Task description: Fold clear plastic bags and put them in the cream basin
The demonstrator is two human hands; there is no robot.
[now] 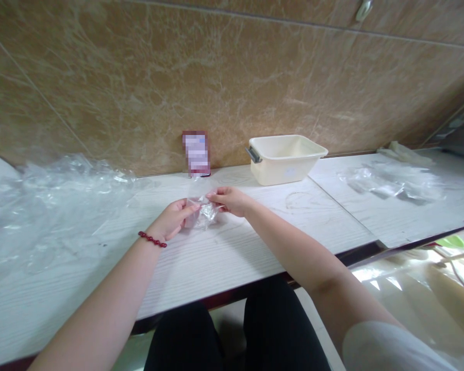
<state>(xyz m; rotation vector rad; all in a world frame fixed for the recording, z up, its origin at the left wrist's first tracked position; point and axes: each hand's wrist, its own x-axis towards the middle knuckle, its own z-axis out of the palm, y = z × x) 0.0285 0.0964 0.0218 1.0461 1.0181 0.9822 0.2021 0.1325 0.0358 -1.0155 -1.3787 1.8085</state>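
Between my two hands is a small clear plastic bag (205, 215), crinkled and shiny, just above the white wood-grain table (216, 257). My left hand (177, 216), with a red bead bracelet (152, 239) at the wrist, pinches the bag's left side between thumb and fingers. On the other side, my right hand (230, 201) grips the bag's upper right part with thumb and fingertips. Whether anything lies inside the bag I cannot make out.
A large heap of clear plastic bags (62, 201) covers the table's left part. Against the tiled wall (216, 77) leans a phone (197, 153), its screen blurred. A cream plastic bin (282, 172) stands right of it. More clear bags (394, 181) lie farther right.
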